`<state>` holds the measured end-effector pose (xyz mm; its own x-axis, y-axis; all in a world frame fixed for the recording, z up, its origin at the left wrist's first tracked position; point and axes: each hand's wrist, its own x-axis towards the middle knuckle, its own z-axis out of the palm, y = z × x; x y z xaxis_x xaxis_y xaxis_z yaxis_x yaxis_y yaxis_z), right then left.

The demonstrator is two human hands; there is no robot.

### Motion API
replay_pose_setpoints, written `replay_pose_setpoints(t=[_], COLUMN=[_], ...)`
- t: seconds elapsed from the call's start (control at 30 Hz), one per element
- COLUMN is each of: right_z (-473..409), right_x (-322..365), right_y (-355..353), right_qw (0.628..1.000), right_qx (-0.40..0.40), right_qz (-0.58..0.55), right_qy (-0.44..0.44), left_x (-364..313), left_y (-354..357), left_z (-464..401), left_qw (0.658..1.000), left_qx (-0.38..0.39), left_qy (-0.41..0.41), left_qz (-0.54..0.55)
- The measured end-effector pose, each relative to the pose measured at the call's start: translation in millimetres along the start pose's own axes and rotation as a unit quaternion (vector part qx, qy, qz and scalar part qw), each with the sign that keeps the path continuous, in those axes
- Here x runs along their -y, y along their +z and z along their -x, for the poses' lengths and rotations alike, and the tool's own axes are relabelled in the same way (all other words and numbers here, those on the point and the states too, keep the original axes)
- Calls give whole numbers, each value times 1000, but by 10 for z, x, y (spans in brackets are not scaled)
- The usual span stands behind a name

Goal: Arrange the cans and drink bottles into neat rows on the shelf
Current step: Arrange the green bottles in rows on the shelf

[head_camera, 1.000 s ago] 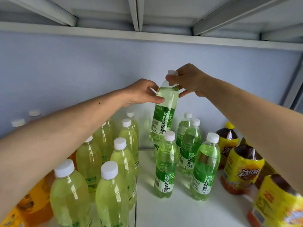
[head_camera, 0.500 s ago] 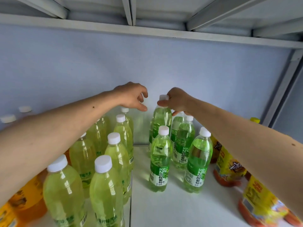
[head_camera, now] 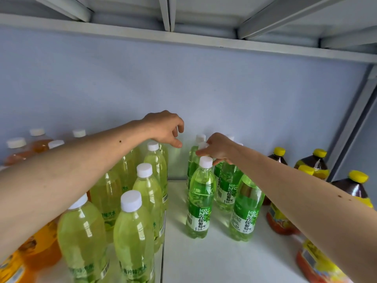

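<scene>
The green bottle [head_camera: 193, 160] stands upright at the back of the shelf [head_camera: 214, 258], second from the wall in its row, long axis vertical. From the head view we see the right hand [head_camera: 217, 149] directly over it, fingers pinching its white cap [head_camera: 202, 145]. The left hand [head_camera: 165, 127] hovers just to the left, loosely curled and holding nothing. We judge the right grip nearer, so any nudge into line falls to it.
</scene>
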<state>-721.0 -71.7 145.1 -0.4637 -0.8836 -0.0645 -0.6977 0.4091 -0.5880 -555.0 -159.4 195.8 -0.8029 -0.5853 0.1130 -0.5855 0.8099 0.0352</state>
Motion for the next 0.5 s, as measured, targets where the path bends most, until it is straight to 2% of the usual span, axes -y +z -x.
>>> replay_pose_setpoints(t=[0.27,0.43,0.5], right_z=[38,109,122], right_x=[-2,-161,-348], right_y=[-170,-614,-763], right_qw=[1000,989,986], right_qx=[-18,-110,-140], right_qz=[-1,-64,-69], right_qy=[-14,-71,-64], left_x=[-82,-199,-272], left_y=[-26,-94,-113], left_z=[-61,-165,-221], left_qw=[1000,999,998], left_qx=[-5,-10,-14], left_qy=[6,17,26], left_qz=[13,31,47])
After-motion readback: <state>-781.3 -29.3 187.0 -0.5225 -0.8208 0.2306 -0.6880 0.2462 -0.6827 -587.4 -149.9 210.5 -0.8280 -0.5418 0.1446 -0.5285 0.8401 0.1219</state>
